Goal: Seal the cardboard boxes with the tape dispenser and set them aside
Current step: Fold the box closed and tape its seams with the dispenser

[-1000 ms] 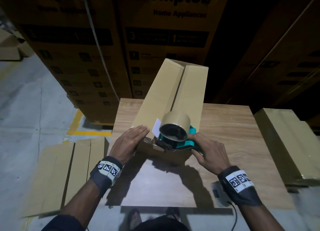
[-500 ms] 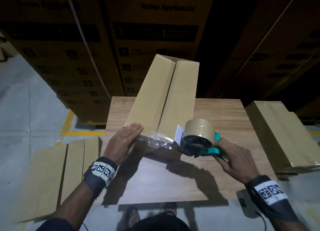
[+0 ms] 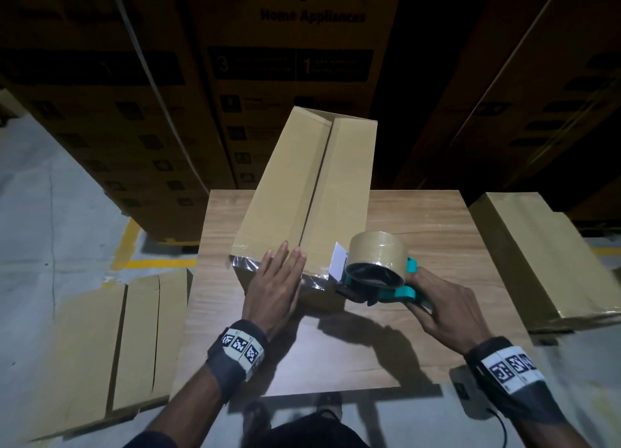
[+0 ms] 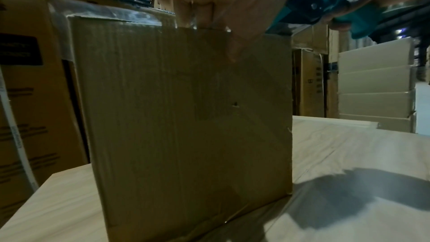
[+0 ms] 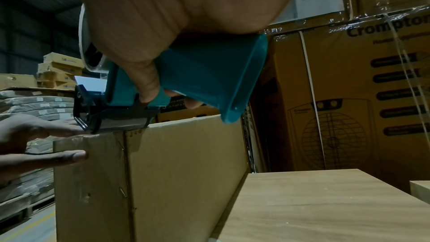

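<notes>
A long cardboard box (image 3: 309, 185) lies on the wooden table (image 3: 437, 246), its top flaps meeting in a centre seam. Clear tape runs across its near top edge. My left hand (image 3: 282, 266) rests flat on the near end of the top, fingers straight over the seam. Its thumb lies against the end face in the right wrist view, where the left hand (image 5: 42, 144) shows. My right hand (image 3: 440, 299) grips the handle of the teal tape dispenser (image 3: 376, 266), whose front sits at the box's near right corner. The dispenser (image 5: 197, 73) touches the box's (image 5: 181, 172) top edge.
Flattened cardboard sheets (image 3: 111, 346) lie on the floor at the left. A taped box (image 3: 544, 262) stands just right of the table. Tall printed cartons (image 3: 285, 78) stack up close behind the table. A yellow line (image 3: 158, 262) marks the floor.
The dispenser has travelled from the middle of the box's near end to its right corner, laying tape along the edge. My left hand slid from the left corner to the seam.
</notes>
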The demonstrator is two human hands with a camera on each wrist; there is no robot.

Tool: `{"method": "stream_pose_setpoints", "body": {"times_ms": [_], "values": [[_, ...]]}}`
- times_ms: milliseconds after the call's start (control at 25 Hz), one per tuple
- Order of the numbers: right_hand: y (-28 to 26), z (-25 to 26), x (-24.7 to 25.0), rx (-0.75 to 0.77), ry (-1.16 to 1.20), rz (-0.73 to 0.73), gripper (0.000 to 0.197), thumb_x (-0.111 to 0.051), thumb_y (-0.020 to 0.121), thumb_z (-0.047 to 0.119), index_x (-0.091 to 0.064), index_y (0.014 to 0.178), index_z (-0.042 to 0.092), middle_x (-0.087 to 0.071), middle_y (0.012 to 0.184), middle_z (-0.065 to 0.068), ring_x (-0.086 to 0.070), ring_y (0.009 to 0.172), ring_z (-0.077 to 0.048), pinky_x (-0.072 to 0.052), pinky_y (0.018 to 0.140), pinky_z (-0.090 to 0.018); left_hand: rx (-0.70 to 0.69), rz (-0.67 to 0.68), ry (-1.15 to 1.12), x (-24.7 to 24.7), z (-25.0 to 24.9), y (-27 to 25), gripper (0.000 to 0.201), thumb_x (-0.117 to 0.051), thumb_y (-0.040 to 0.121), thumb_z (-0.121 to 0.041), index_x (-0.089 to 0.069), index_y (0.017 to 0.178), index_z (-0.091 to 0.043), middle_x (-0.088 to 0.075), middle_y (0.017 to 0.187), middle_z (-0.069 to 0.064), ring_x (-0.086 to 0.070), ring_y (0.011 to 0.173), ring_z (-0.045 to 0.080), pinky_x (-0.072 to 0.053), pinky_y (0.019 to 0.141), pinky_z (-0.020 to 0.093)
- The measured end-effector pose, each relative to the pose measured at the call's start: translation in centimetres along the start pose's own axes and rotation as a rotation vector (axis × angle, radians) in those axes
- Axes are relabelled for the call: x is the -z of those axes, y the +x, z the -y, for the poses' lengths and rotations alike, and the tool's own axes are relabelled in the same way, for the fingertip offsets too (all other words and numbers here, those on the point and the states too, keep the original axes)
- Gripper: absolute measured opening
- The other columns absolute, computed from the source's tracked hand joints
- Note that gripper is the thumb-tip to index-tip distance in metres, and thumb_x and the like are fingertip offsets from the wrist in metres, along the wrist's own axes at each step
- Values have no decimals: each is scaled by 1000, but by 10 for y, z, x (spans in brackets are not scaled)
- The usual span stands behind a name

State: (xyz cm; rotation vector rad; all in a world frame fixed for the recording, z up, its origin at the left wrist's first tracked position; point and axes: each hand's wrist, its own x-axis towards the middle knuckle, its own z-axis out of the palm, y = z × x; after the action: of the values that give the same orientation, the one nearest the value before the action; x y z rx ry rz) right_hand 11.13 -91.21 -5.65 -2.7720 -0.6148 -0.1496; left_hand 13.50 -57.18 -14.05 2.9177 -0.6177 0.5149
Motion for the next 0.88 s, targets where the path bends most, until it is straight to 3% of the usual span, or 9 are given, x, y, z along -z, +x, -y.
{"method": "stream_pose_setpoints", "body": {"times_ms": [80,240,360,440,520,600,720,760,880], "values": [[0,2,-1,-1,7,-1,64,-81,81,21,-48,132,40,-67,103,11,-66,71,-11,-57,51,-39,7,-3,-13,1,2,-4,54,-50,101,-33,-49,150,-10,-47,155,10,-41,147,34,-20,124,48],[-2,3,-2,1,32,-9,63,-82,81,19,-49,132,38,-68,106,12,-65,73,-8,-58,54,-34,-18,32,-88,4,21,-3,54,-39,103,-35,-49,150,-10,-51,152,12,-51,140,28,-20,122,38],[-4,3,-3,-1,46,-19,62,-82,81,19,-51,131,38,-69,109,11,-66,74,-8,-59,56,-33,-18,49,-22,8,18,-4,56,-38,103,-40,-48,150,-10,-49,153,13,-46,143,30,-19,122,44],[-5,2,-6,-8,57,-27,63,-82,81,18,-51,132,37,-69,108,11,-66,74,-8,-59,57,-32,-64,33,6,6,5,-3,55,-44,103,-37,-48,150,-8,-46,154,15,-41,146,31,-18,124,46],[-5,0,-8,-7,57,-37,64,-82,80,19,-50,132,36,-69,106,10,-66,74,-8,-59,57,-33,-126,40,2,2,-10,3,57,-65,94,-23,-53,145,-4,-52,150,18,-44,143,29,-24,124,44],[-6,-2,-8,2,55,-48,65,-83,80,19,-50,133,36,-69,104,10,-65,73,-9,-59,56,-34,-162,145,-41,1,-30,14,60,-83,73,-13,-66,131,-5,-58,144,19,-54,137,30,-33,119,44],[-5,-2,-6,18,55,-67,66,-84,78,18,-51,133,35,-69,103,10,-64,70,-8,-58,53,-32,-216,163,-62,7,-51,23,27,-92,57,-9,-79,80,-12,-68,129,18,-64,124,29,-40,113,45],[-5,-3,-5,23,53,-65,65,-84,78,18,-51,132,35,-69,104,10,-64,70,-8,-57,53,-32,-227,126,-82,6,-52,23,29,-91,57,-8,-79,83,-11,-70,126,17,-66,121,28,-46,110,46],[-4,-2,-6,8,45,-38,64,-83,81,19,-49,132,39,-68,106,11,-65,73,-9,-58,54,-35,-199,103,-166,2,-44,22,57,-93,60,-2,-76,113,-9,-73,121,12,-68,117,27,-56,101,45]]}}
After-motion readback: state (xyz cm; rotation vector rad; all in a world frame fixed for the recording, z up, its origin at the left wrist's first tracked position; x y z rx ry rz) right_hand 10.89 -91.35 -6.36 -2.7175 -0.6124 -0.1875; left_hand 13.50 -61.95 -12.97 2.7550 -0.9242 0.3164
